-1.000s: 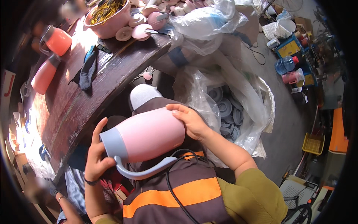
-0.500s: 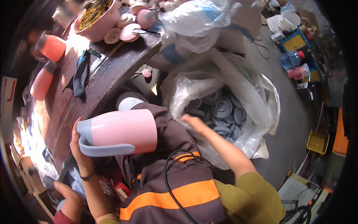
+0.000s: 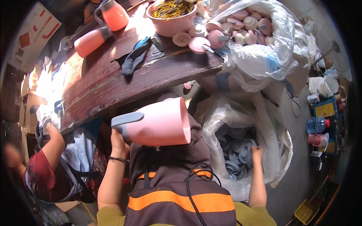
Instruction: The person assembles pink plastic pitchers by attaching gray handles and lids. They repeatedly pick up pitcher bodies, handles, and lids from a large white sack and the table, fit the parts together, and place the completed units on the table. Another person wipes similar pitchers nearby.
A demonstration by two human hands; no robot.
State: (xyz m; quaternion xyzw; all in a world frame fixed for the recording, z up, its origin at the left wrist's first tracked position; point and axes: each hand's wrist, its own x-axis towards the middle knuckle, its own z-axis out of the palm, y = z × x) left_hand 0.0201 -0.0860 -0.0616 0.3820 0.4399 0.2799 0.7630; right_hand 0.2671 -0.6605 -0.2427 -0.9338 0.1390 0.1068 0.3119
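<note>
One pink jug (image 3: 158,122) is held above the lap (image 3: 196,152) by the left hand (image 3: 120,142), its grey handle (image 3: 128,118) now turned far; the right hand (image 3: 257,151) has been lowered into the plastic bag (image 3: 272,135) at right, where a grey ring (image 3: 247,150) is gripped, so both hands are occupied.

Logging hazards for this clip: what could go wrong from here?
The pink jug might slip, since only the left hand grips it, near its grey neck. The right hand, among the grey round parts, could snag the clear plastic bag.
</note>
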